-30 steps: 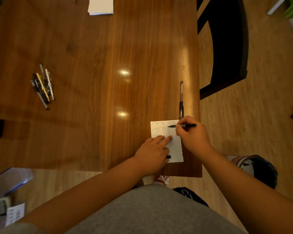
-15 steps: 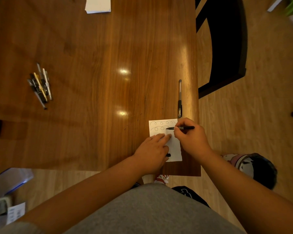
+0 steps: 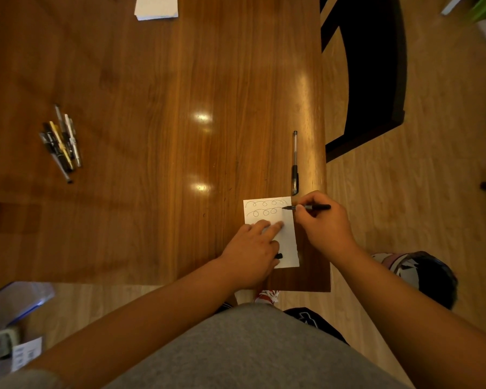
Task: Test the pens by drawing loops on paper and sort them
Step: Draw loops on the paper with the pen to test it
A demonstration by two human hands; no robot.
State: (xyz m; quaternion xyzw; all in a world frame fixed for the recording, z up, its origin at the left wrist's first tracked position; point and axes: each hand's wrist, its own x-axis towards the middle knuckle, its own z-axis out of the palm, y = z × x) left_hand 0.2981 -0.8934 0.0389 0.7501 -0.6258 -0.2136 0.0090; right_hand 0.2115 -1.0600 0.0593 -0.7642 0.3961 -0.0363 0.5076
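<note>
Pen-testing step: you are pinching the black pen [image 3: 306, 207] in the fingertips of your right hand [image 3: 324, 223], tip at the second loop row's end on the paper [image 3: 289, 242], while your left hand [image 3: 250, 254] is pressing flat fingers on the sheet. Sorting is probably coming next: lifting off, then choosing between the lone gel pen [image 3: 295, 164] and the far-left pen cluster [image 3: 62, 141].

The left hand [image 3: 250, 252] lies over the near-left part of the paper [image 3: 288, 240], hiding it and all but the end of a small black thing [image 3: 278, 256] by the thumb, too little of which shows to tell what it is. The fingers of the right hand [image 3: 324, 226] cover the middle of the black pen [image 3: 310, 207] they pinch. The white sheets [image 3: 156, 7] far off are cut by the top edge, and the heap of pens [image 3: 62, 141] at left overlaps too much to count.
</note>
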